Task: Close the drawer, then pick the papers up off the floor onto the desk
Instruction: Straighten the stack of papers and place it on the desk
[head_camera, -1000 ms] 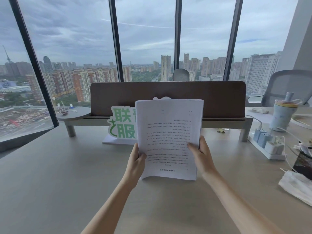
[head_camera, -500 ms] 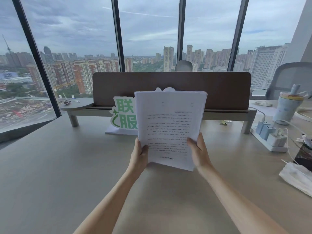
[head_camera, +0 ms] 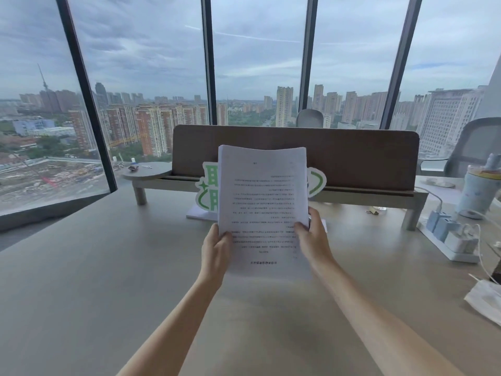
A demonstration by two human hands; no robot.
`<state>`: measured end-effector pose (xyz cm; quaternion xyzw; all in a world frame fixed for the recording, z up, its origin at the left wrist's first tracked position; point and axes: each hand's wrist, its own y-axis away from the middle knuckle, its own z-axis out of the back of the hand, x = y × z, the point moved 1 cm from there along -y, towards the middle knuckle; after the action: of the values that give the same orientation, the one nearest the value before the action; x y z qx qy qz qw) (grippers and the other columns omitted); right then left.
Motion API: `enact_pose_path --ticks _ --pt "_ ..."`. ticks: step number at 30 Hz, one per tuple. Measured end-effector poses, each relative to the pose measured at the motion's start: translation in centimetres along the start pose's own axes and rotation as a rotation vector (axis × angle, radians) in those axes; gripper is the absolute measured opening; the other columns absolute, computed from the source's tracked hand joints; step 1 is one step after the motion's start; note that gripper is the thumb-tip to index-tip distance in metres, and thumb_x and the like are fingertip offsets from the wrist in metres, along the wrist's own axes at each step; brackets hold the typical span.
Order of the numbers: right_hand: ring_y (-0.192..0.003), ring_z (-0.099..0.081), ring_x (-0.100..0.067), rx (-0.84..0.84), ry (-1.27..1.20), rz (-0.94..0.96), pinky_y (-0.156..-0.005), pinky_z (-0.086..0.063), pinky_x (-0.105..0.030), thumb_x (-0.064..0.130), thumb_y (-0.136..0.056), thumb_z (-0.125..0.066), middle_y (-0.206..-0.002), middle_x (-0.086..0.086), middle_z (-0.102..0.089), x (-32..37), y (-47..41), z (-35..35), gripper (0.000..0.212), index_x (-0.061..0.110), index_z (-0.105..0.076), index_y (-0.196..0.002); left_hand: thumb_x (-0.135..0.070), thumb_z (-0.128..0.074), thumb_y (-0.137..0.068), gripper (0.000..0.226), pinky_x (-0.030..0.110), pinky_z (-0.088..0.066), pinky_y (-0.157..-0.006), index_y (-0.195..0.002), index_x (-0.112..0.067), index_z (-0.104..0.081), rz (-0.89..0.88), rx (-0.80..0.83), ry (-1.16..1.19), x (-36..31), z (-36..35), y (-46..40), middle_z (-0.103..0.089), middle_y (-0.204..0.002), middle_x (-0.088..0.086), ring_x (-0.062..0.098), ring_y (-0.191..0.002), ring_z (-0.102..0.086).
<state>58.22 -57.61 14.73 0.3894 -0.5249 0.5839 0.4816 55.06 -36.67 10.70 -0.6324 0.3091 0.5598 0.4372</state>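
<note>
While both arms reach forward over the desk (head_camera: 108, 280), the head view shows the papers (head_camera: 261, 207) held upright as one stack above the desk surface, printed side toward the camera. Left hand (head_camera: 215, 246) clamps the stack's lower left edge, thumb on the front. Right hand (head_camera: 311, 240) clamps the lower right edge likewise. Behind the stack stands a green-and-white sign (head_camera: 207, 188), partly hidden. A power strip (head_camera: 447, 240) lies at far right. No drawer is in view.
</note>
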Motion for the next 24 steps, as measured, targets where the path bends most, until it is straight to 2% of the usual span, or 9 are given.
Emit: enact_pose_path --ticks 2,3,6,9,12,15,18,20,24 --pt "-0.113 -0.061 -0.024 0.037 0.019 0.005 -0.099 -0.051 -0.046 0.008 -0.098 -0.040 -0.120 -0.001 -0.063 1.0 0.1 -2.1 0.034 0.024 -0.050 -0.127 -0.019 -0.042 -0.083 0.013 0.033 -0.031 -0.065 -0.075 -0.008 -0.041 0.012 -0.095 -0.010 -0.9 1.9 0.2 -0.046 -0.073 0.002 0.019 -0.070 -0.040" --pt "-0.116 -0.060 -0.025 0.059 0.025 0.003 -0.101 -0.051 -0.047 0.008 -0.097 -0.038 -0.124 -0.002 -0.064 1.3 0.2 -3.2 0.038 0.022 -0.052 -0.130 -0.018 -0.041 -0.083 0.012 0.034 -0.032 -0.064 -0.075 -0.009 -0.042 0.013 -0.136 -0.025 -1.2 3.1 0.3 -0.046 -0.072 0.000 0.020 -0.069 -0.041" --pt "-0.120 -0.059 -0.025 0.141 0.022 -0.042 -0.106 -0.049 -0.047 0.004 -0.095 -0.035 -0.130 -0.006 -0.064 2.3 0.8 -6.8 0.047 0.017 -0.054 -0.136 -0.010 -0.036 -0.085 0.021 0.036 -0.042 -0.068 -0.089 -0.013 -0.057 0.032 -0.236 -0.104 -2.0 7.1 0.5 -0.060 -0.081 -0.002 0.022 -0.077 -0.055" --pt "-0.113 -0.061 -0.027 0.235 0.004 -0.119 -0.099 -0.052 -0.041 -0.002 -0.093 -0.036 -0.124 -0.008 -0.066 2.8 1.2 -10.7 0.046 0.014 -0.057 -0.130 -0.008 -0.037 -0.080 0.027 0.042 -0.051 -0.077 -0.090 -0.020 -0.059 0.081 -0.292 -0.184 -1.4 11.7 -0.1 -0.066 -0.087 0.002 0.027 -0.086 -0.061" --pt "-0.107 -0.065 -0.030 0.331 0.030 -0.167 -0.090 -0.055 -0.043 0.002 -0.093 -0.038 -0.119 -0.009 -0.069 2.7 1.3 -14.8 0.039 0.015 -0.060 -0.121 -0.005 -0.038 -0.080 0.027 0.047 -0.056 -0.077 -0.093 -0.016 -0.059 0.138 -0.337 -0.242 -0.8 15.8 -0.6 -0.069 -0.098 0.012 0.032 -0.087 -0.064" --pt "-0.099 -0.068 -0.031 0.392 0.075 -0.199 -0.081 -0.056 -0.042 0.007 -0.090 -0.044 -0.106 -0.009 -0.073 2.3 1.2 -19.0 0.027 0.021 -0.064 -0.100 0.000 -0.039 -0.085 0.025 0.032 -0.048 -0.061 -0.100 -0.010 -0.056 0.171 -0.396 -0.324 -0.6 19.5 -0.9 -0.064 -0.096 0.012 0.029 -0.081 -0.060" --pt "-0.082 -0.069 -0.029 0.475 0.102 -0.230 -0.079 -0.060 -0.048 0.002 -0.082 -0.047 -0.092 -0.014 -0.074 1.8 0.6 -23.3 0.018 0.007 -0.064 -0.086 -0.001 -0.041 -0.082 0.030 0.035 -0.049 -0.068 -0.105 -0.011 -0.057 0.246 -0.395 -0.404 0.2 23.2 -2.2 -0.063 -0.095 0.010 0.031 -0.085 -0.062" --pt "-0.073 -0.064 -0.028 0.524 0.103 -0.258 -0.075 -0.060 -0.047 -0.003 -0.080 -0.044 -0.083 -0.015 -0.068 1.4 0.1 -26.0 0.018 0.005 -0.060 -0.082 -0.002 -0.044 -0.080 0.027 0.038 -0.052 -0.073 -0.099 -0.011 -0.060 0.281 -0.398 -0.435 1.1 25.6 -3.6 -0.066 -0.092 0.011 0.032 -0.086 -0.064" --pt "-0.071 -0.062 -0.029 0.559 0.131 -0.324 -0.070 -0.056 -0.042 -0.008 -0.079 -0.044 -0.080 -0.018 -0.064 -0.3 -1.5 -31.2 0.017 0.002 -0.058 -0.077 0.002 -0.043 -0.080 0.022 0.037 -0.051 -0.069 -0.078 -0.013 -0.059 0.316 -0.385 -0.467 2.9 29.4 -6.7 -0.066 -0.081 0.010 0.029 -0.079 -0.062"
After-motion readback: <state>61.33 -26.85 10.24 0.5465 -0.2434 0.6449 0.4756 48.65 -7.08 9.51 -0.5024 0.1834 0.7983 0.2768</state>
